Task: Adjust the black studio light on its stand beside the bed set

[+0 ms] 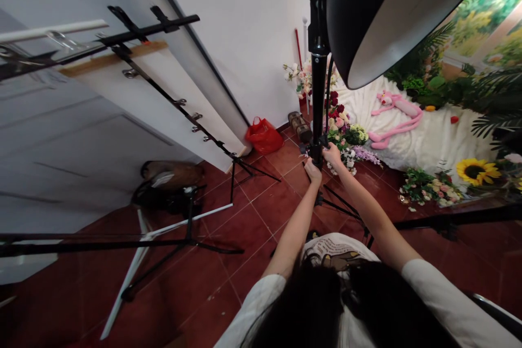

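Note:
A black light stand [318,98] rises upright in front of me, with a large lamp shade [359,16], black outside and white inside, at its top. My left hand [313,171] is closed around the pole just below a collar [315,149]. Slightly higher, on the pole's right side, my right hand [333,155] is closed at the collar; its fingertips are partly hidden, but it appears to grip the stand there. A black cable [328,87] runs down along the pole. The stand's legs [342,204] spread over the floor below my hands.
To the left, a backdrop stand [163,89] with clips holds white sheets; its tripod legs [256,168] reach across the tiles. A red bag [265,136] sits by the wall. On the right are flowers [436,187], a pink plush toy [402,106] and white cloth [436,138].

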`<state>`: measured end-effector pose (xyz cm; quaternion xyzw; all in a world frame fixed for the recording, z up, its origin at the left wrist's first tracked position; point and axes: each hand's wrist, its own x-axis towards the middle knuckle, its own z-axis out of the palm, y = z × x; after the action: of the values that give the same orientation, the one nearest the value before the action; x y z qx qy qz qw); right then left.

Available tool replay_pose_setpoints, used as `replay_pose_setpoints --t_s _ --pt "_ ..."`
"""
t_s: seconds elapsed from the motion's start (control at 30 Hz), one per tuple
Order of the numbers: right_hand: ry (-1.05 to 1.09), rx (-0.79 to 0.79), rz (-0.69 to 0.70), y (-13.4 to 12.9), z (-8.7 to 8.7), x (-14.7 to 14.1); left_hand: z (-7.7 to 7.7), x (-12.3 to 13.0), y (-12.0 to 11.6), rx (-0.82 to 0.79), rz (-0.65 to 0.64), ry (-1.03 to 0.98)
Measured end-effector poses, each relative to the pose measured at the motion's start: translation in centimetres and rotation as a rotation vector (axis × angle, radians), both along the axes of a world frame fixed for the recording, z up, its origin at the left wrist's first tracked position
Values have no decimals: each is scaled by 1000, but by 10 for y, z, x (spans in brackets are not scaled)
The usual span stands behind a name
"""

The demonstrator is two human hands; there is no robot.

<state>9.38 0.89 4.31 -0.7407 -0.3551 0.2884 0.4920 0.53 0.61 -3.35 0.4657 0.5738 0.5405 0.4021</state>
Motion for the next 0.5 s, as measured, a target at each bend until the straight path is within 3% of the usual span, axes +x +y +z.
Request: replay_pose_setpoints --t_s 0.13,0.27,0.37,0.5 --pt "144 55 50 -7 3 -2 9 -2 -3 -27 -28 1" --pt "333 85 197 -46 1 13 9 -7 -21 49 -11 -44" --pt "379 68 201 -96 -3 39 -5 -15 -48 80 27 3" --pt "402 0 60 -175 -12 84 -37 -21 -88 -145 47 51"
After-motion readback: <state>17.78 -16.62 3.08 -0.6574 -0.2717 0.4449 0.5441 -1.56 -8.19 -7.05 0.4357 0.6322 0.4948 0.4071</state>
